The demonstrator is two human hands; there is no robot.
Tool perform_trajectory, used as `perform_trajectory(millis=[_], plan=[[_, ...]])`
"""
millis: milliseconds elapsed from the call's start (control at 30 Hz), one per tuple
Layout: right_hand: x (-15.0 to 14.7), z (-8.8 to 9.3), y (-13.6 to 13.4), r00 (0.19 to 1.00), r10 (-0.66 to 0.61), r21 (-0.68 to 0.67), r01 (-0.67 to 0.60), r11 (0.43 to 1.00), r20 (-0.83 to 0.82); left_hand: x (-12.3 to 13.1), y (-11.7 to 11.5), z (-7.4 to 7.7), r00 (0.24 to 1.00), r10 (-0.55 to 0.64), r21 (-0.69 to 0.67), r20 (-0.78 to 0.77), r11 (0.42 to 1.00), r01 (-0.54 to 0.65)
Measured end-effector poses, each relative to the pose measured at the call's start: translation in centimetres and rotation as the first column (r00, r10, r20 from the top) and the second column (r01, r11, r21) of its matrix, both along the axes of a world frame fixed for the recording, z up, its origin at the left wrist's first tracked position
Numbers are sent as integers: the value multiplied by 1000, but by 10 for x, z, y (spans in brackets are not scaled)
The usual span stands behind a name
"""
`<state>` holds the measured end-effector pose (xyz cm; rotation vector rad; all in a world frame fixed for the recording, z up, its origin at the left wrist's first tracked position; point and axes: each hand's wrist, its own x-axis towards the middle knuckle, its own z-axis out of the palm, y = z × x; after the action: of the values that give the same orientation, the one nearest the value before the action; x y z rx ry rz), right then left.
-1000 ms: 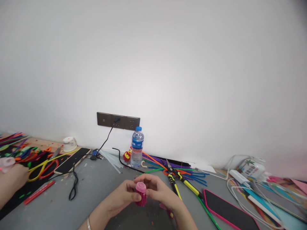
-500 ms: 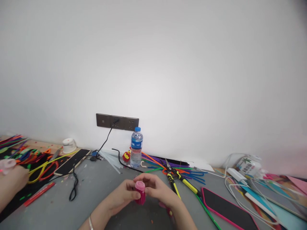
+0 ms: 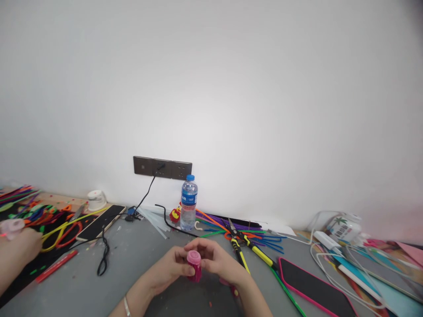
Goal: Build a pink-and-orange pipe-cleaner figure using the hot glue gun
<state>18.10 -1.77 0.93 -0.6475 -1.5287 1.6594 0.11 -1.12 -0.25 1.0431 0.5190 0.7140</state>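
Observation:
Between my two hands is a small pink bottle-shaped piece (image 3: 194,267), upright, with a pale pink round top and a darker magenta body. My left hand (image 3: 172,266) pinches it from the left with thumb and fingers. From the other side my right hand (image 3: 216,262) grips it, thumb against its upper part and fingers curled behind. My fingers hide its back. Below my right wrist a small pink and yellow thing (image 3: 235,291) partly shows on the grey table (image 3: 139,255).
A water bottle (image 3: 189,207) stands by the wall. Scissors (image 3: 259,253), pipe cleaners (image 3: 269,241) and a pink-edged phone (image 3: 313,288) lie to the right. Another phone (image 3: 102,222), a red pen (image 3: 57,265) and another person's hand (image 3: 28,246) are at the left.
Almost nothing differs. The view has shifted very slightly, and both hands keep hold of the pink piece in the same place.

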Motion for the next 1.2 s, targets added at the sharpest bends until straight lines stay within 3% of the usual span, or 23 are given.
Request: perform_trajectory(millis=[267,633,1200], plan=[[-1,1,0,1000,-2,7,2,1000,-11,-1,2,-5,999,31,-19,-24,999,-32],[-2,0,0,1000,-13,25,13,1000,7,-1,2,1,1000,19,3,-18,1000,-19],[-4,9,-3,1000,-23,14,23,1000,14,-2,3,-2,999,37,-14,-1,999,-37]])
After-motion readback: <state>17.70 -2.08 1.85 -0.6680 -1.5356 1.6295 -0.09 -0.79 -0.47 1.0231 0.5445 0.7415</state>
